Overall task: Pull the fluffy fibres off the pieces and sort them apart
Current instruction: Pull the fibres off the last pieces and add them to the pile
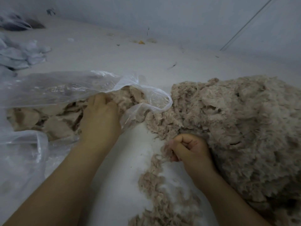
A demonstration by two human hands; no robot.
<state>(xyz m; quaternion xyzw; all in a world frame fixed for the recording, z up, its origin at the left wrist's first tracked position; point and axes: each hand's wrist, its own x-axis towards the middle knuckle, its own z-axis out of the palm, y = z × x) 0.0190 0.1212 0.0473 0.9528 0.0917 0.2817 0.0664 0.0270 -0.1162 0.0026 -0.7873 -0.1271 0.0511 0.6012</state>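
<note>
Head view: right hand [190, 148] fingers pinching fibres [166, 152]; left hand [101, 116] fingers buried in bag [53, 88], grip unclear.

Your two forearms came up from the bottom edge, both bare w/ no sleeve showing anywhere in view. Your left hand [101, 116] and right hand [190, 149] were bare too: no gloves, rings, watch or bands visible. Nails on the right hand's fingers [179, 151] looked short, unpainted.
</note>
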